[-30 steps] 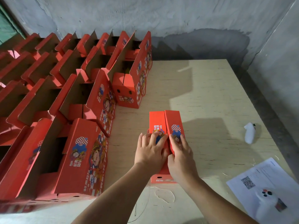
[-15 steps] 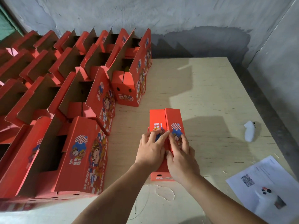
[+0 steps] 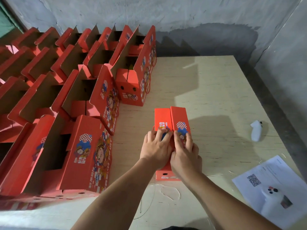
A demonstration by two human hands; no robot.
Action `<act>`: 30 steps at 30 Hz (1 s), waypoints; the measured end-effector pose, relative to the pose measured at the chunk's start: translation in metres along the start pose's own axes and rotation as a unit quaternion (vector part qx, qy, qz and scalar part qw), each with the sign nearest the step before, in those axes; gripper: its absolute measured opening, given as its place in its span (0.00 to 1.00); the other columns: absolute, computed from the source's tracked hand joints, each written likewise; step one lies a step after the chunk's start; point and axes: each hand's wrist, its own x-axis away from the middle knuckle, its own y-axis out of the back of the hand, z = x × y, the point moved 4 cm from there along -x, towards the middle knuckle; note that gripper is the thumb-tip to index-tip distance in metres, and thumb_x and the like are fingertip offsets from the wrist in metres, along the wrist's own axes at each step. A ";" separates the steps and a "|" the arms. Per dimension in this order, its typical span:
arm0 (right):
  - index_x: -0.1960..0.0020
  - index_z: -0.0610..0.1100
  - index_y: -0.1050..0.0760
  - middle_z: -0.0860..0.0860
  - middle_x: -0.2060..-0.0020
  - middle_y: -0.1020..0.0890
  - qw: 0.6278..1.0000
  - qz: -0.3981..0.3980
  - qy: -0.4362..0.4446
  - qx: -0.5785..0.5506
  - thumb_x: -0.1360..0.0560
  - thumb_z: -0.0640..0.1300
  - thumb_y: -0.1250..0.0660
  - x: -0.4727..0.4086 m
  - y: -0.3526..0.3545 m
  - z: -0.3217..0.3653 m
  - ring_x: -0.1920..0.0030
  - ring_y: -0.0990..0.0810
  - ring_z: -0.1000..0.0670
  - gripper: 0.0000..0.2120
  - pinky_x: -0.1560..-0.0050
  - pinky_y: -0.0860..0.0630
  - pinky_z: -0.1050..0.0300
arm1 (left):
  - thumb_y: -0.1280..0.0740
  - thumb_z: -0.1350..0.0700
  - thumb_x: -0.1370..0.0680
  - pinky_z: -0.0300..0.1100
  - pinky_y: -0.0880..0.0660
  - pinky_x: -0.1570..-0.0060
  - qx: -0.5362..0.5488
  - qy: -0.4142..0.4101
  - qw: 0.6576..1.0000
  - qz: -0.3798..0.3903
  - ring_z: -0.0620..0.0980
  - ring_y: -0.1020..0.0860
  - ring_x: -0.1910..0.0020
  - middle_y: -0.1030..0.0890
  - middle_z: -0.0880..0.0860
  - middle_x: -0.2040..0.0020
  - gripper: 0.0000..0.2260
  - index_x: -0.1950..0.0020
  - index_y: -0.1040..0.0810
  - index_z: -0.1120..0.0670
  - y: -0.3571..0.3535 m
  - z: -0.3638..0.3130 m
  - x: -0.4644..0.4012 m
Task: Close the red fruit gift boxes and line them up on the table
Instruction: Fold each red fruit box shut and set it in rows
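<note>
A red fruit gift box (image 3: 171,120) stands alone on the pale wooden table (image 3: 207,90), its two top flaps folded together along a centre seam. My left hand (image 3: 156,148) presses on the left flap and my right hand (image 3: 186,155) on the right flap, fingers spread over the printed cartoon. The box's near half is hidden under my hands; only its front end shows below my wrists. To the left stand several red gift boxes (image 3: 83,155) with their flaps open and up.
A white controller (image 3: 256,131) lies at the table's right side. A second white controller (image 3: 270,203) rests on a printed sheet with a QR code (image 3: 265,176) at the near right corner. Grey walls close the back and right.
My hands stay pressed on the box's top flaps; the fingers have shifted slightly along the seam. The box has not moved on the table.
</note>
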 end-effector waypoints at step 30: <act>0.20 0.39 0.40 0.48 0.19 0.42 0.982 -0.053 0.137 -0.120 0.18 0.38 0.42 0.020 0.014 -0.006 0.18 0.48 0.47 0.27 0.21 0.42 0.46 | 0.49 0.41 0.15 0.54 0.48 0.23 0.145 0.062 0.987 0.039 0.57 0.43 0.23 0.40 0.44 0.19 0.26 0.17 0.44 0.43 -0.002 -0.011 -0.067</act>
